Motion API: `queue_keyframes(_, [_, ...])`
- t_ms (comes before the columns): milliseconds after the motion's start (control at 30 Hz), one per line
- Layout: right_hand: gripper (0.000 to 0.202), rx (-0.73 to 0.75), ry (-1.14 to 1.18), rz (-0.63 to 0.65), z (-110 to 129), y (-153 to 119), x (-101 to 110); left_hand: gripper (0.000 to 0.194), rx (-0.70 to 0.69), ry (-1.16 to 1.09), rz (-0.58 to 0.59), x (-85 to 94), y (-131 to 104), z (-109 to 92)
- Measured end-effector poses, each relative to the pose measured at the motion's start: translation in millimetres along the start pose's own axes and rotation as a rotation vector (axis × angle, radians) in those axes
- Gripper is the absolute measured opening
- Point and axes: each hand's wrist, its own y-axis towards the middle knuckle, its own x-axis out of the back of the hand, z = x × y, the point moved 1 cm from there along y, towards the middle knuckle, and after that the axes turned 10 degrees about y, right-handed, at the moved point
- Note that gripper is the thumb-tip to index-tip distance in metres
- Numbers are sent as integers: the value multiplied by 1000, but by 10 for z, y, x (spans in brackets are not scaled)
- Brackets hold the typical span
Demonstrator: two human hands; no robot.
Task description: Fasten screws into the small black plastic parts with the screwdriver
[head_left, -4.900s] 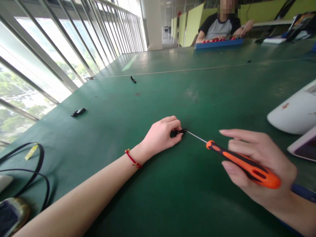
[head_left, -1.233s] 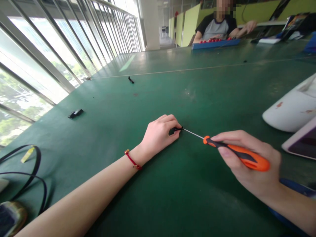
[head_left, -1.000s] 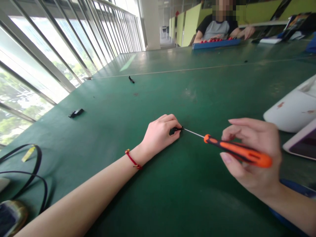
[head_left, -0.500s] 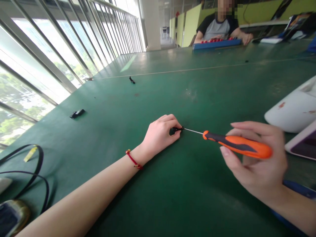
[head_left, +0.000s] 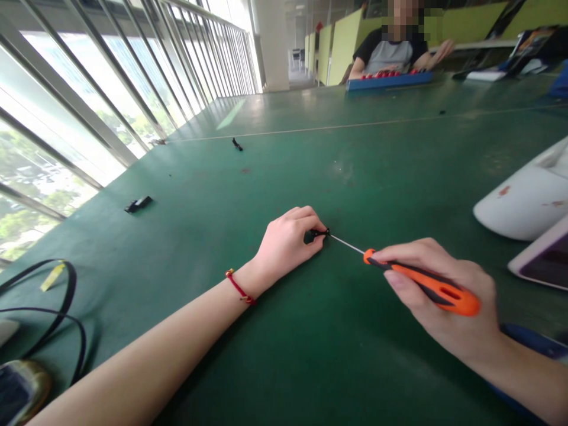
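My left hand (head_left: 290, 239) rests on the green table, closed in a pinch around a small black part (head_left: 314, 234); fingers cover much of it, so its kind is unclear. An orange and dark grey screwdriver (head_left: 426, 281) is gripped in my right hand (head_left: 457, 307), thumb and forefinger along the handle near its collar. The thin metal shaft points left, its tip meeting the black part at my left fingertips. The handle slopes down to the right.
Small black pieces lie on the table (head_left: 199, 195) at the left (head_left: 138, 205) and further back (head_left: 237, 144). Black cable (head_left: 73, 290) curls at lower left. A white container (head_left: 523, 201) and a phone-like device (head_left: 541, 260) stand right. Across sits a person (head_left: 393, 56) behind a blue tray (head_left: 390, 81).
My right hand has closed more firmly on the screwdriver, and the handle end has dropped. My left hand stays put. The person across has raised a hand off the table.
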Motion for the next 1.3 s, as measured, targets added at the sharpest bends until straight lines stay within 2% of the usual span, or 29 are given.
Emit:
queue_keyframes(67, [11,16,-32,38,15,-3,22,11,10,-19,4,-3,-2,3])
queue_keyframes(167, [11,48,-27,-15,10,-13,52,11,51,-54,28,-10,1,21])
queue_keyframes(300, [7,-24,-41,-50,-31,-4,46,11,126,-111,54,-16,20,64])
queue_keyframes(500, [6,-161,-47,-6,-58,9,23,14,189,-211,89,-23,34,106])
queue_keyframes(967, [5,-213,22,56,-88,6,4,16,243,-324,107,-12,50,115])
queue_keyframes(1167, [9,-201,-18,42,-122,18,-1,15,203,-306,17,-1,43,125])
queue_keyframes(1300, [13,-233,-44,114,-195,50,-32,13,110,-204,-90,38,18,81])
